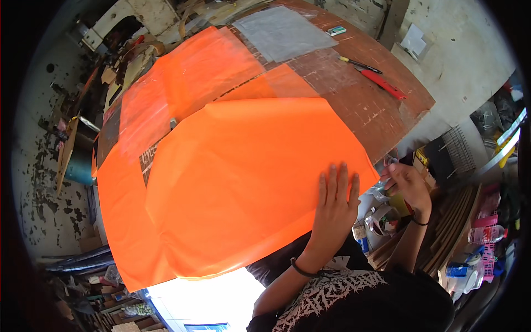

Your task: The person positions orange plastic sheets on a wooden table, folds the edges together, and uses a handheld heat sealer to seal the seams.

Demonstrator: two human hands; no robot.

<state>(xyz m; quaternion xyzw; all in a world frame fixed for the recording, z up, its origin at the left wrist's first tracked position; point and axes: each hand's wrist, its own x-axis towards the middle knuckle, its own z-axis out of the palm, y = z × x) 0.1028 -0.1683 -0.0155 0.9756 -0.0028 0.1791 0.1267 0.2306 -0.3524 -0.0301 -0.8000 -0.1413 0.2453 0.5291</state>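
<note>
A large bright orange sheet (238, 160), smooth and bent into soft folds, covers the near part of the brown worktable (381, 124) and hangs over its front edge. My left hand (334, 207) lies flat on the sheet close to its right end, fingers stretched out and pointing away from me. Just past the sheet's right corner, my right hand (410, 185) is raised with its fingers curled together. Whatever those fingers may pinch is too small to make out against the clutter behind.
Thinner orange film (204, 69) and a greyish translucent sheet (279, 33) lie farther back. A red cutter knife (381, 83), a pen-like tool (359, 65) and a small box (336, 31) sit at the far right. Wooden strips (451, 221) and a plastic bottle (487, 234) crowd the right side.
</note>
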